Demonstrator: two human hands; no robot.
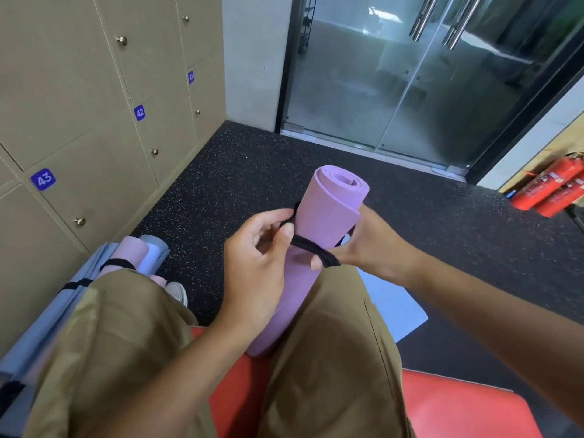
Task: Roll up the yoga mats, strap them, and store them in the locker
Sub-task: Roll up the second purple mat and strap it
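Two hands point(252, 248) pinching black strap point(311, 246) round purple mat point(328, 213); lockers point(94, 128) "41", "42", "43".

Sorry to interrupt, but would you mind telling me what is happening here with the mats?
A seated person is strapping a rolled purple yoga mat that stands between their knees. The left hand pinches the black strap that runs across the roll, and the right hand grips the mat from the other side, with the strap over one finger. Other rolled mats, already strapped, lie on the floor beside the lockers, whose doors in view are all closed. A pale blue mat lies on the floor.
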